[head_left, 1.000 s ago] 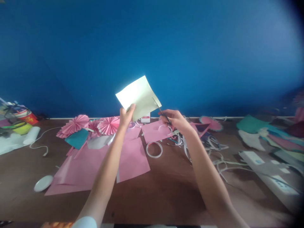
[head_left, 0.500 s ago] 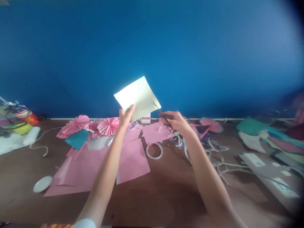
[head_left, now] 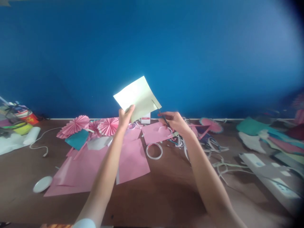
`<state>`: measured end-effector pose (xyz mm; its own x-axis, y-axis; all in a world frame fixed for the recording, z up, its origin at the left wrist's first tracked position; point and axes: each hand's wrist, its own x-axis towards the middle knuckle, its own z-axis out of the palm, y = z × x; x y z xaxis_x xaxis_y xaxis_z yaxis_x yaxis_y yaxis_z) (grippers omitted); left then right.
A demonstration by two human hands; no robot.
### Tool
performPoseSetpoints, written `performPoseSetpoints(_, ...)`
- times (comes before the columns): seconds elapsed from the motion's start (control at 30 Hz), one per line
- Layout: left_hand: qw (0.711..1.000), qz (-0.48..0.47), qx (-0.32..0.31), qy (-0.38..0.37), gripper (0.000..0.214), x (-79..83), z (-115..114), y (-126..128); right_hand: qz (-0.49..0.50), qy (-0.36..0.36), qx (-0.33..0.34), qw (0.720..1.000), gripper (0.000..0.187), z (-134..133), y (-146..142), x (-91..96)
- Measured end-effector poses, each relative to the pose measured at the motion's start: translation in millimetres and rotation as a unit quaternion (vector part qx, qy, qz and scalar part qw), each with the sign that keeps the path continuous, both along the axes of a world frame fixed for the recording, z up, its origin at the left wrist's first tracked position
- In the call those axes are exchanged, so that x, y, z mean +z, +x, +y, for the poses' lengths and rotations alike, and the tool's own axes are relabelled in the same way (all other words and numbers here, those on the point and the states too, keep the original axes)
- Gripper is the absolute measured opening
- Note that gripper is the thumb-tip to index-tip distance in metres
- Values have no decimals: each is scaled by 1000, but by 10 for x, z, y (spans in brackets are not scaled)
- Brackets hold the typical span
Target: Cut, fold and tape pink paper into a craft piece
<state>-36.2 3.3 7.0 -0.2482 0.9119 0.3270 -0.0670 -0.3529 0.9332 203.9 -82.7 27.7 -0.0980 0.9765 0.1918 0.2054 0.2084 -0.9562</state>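
A pale yellow-green sheet of paper (head_left: 136, 95) is held up off the table, tilted, in front of the blue wall. My left hand (head_left: 126, 116) pinches its lower left edge, thumb on the near face. In my right hand (head_left: 174, 122) is a pair of scissors (head_left: 163, 116), closed in by my fingers. Its thin blades lie at the sheet's right corner, where a slit runs into the paper. How far apart the blades stand is too small to tell. Below the hands are a pink paper piece (head_left: 156, 132) and a white tape ring (head_left: 154, 151).
Large pink sheets (head_left: 133, 163) cover the table's left middle, with pleated pink paper fans (head_left: 108, 126) and a teal piece (head_left: 77, 139) behind. A white round lid (head_left: 42, 184) sits at front left. Loose white strips (head_left: 223, 167) and a power strip (head_left: 268, 177) lie to the right.
The scissors have shifted slightly at the sheet's right corner, and their blade shows more plainly against the paper. Both hands and the sheet have barely moved.
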Motion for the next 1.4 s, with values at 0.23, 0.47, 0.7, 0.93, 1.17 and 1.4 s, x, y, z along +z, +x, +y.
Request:
performPoseSetpoints(0.23, 996, 61, -20, 62, 38, -3, -47, 61, 9, 13, 16, 1000, 41, 58, -9, -59)
performPoseSetpoints(0.47, 993, 89, -35, 74, 34, 6, -97, 102, 3, 16, 8, 1000, 33, -9, -33, 16)
performPoseSetpoints(0.7, 989, 108, -57, 81, 37, -38, -91, 124, 29, 21, -4, 999, 38, 35, -35, -27)
performPoseSetpoints(0.93, 991, 99, -55, 72, 37, -56, -80, 113, 44, 42, 5, 998, 34, 73, -19, -89)
performPoseSetpoints(1.17, 991, 84, -71, 78, 41, -92, -37, 110, 50, 55, -12, 997, 31, 87, -27, -102)
performPoseSetpoints(1.4, 992, 66, -92, 49, 43, -113, -13, 106, 40, 40, -29, 998, 39, 79, -5, -87)
